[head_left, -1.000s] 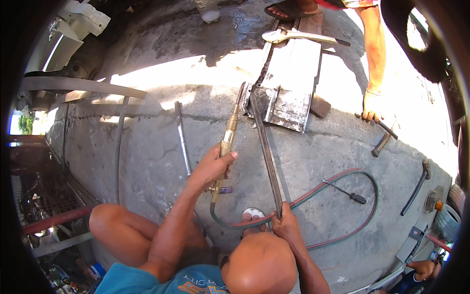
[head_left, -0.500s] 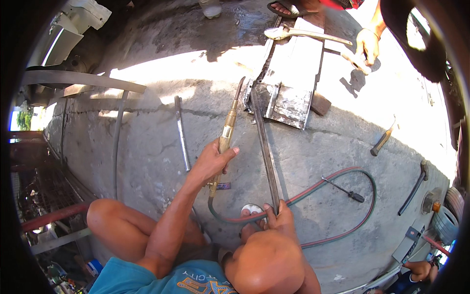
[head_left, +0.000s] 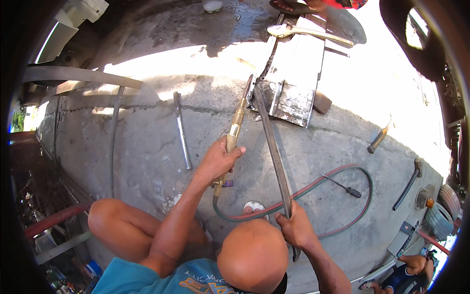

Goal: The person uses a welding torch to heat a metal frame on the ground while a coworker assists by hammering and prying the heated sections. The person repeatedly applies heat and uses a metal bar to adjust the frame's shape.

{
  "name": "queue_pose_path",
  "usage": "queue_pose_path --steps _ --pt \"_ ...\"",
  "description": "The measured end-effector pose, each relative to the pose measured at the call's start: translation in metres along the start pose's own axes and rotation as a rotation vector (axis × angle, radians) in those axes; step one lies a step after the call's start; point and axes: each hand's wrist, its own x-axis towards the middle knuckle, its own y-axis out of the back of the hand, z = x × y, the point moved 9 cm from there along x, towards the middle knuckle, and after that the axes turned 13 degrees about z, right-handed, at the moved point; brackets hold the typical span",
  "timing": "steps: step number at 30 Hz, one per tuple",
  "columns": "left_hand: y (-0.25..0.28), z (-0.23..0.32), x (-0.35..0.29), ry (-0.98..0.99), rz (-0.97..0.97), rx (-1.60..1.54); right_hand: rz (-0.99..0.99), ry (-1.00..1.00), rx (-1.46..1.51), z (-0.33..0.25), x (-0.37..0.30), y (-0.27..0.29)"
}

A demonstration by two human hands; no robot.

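My left hand (head_left: 220, 159) is closed around a brass gas torch (head_left: 235, 128); its dark tip points away from me, beside the near left corner of a worn metal panel (head_left: 296, 73). A red and green twin hose (head_left: 338, 170) trails from the torch's lower end and loops right. In my right hand (head_left: 298, 226) is a long dark metal bar (head_left: 272, 144), gripped near its close end. The bar's far end meets the panel's near left edge; whether it is wedged in cannot be made out.
On the panel lies a long-handled metal tool (head_left: 313, 34); a block (head_left: 321, 103) sits beside it. Scattered on the concrete are a shiny rod (head_left: 181, 132), a screwdriver (head_left: 350, 190), a wooden-handled tool (head_left: 379, 139) and a hammer (head_left: 409, 183). Another person's foot (head_left: 293, 7) is beyond the panel.
My right hand has shifted right and slid up the bar, whose near end now swings right and shows below my hand. The torch has moved slightly right. Another person's hand has left the view.
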Motion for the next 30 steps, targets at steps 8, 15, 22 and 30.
queue_pose_path --steps 8,15,22,30 --pt "0.006 0.007 0.005 0.012 -0.015 0.030 0.025 -0.073 0.031 -0.019 -0.004 -0.001" --pt "0.004 0.003 0.008 0.052 0.011 -0.020 0.203 0.029 -0.074 0.048 0.029 -0.032" --pt "-0.005 0.002 0.007 0.047 0.016 0.052 0.163 -0.096 0.051 0.076 0.039 -0.053" --pt "-0.011 0.006 0.003 0.056 0.042 0.033 0.174 0.014 -0.002 0.072 0.047 -0.046"
